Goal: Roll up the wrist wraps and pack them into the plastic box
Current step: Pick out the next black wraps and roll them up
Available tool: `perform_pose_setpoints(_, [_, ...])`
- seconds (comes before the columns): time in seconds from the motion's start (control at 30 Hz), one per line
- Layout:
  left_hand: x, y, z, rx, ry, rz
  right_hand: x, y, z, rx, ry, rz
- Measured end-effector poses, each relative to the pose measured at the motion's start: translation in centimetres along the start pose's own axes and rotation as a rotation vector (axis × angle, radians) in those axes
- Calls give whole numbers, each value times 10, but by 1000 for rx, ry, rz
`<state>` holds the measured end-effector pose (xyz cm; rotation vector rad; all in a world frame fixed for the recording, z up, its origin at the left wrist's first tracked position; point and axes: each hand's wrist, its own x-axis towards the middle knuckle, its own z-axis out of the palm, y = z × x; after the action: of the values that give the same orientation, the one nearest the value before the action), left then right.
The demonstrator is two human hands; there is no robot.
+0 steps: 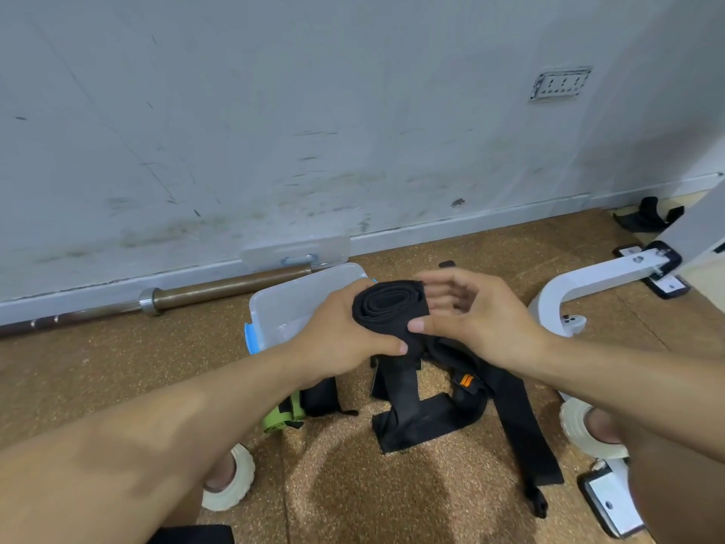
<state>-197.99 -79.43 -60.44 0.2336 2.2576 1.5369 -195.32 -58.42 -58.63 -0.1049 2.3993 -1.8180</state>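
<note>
Black elastic webbing, partly wound into a coil: the wrist wrap (388, 308) held above the cork-patterned floor (117, 371), at about 12 o'clock from the viewer's knees. The left hand (345, 331) grips the coil from its 9 o'clock side, fingers curled over the top and thumb pressed along the lower edge. The right hand (470, 312) meets it from 3 o'clock, thumb tip pressed on the outer layer, its fingers loosely curved behind the roll; whether they touch it cannot be told. The unrolled tail (396, 386) hangs from the coil at 6 o'clock down to the floor, where it joins a loose heap of further black straps (431, 418), one bearing an orange tag (465, 380).

The clear plastic box (298, 296), blue clip (251, 339) on its near-left side, stands open just behind the left hand at 11 o'clock. Its lid (294, 249) leans on the wall (314, 111). A green strap (282, 416) lies beneath the left forearm.

Step in hand, as judged: rolling, roughly mid-way, since a long tail remains unwound. The next move calls for turning the coil toward the tail while the thumbs hold tension, so the layers stay tight and aligned; a slack grip would likely let the elastic spring open before it reaches the box.

Also shown: a barbell (157, 300) along the wall, a white machine foot (588, 284) at 2 o'clock.
</note>
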Motion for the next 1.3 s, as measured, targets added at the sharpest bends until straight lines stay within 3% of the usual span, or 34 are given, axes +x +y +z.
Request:
perform_pose_setpoints(0.4, [1,7,9,-10,0,-49,-8,4,9,59,74,68])
perform_pose_setpoints(0.6, [0,26,2,-325,-220,-228,-1,2,5,15,112,124])
perform_pose_setpoints(0.8, [5,21,2,-577,-211,-461,2,2,0,-43,41,138])
perform_pose_setpoints(1.3, [5,27,21,-787,25,-518,2,3,17,-269,156,113])
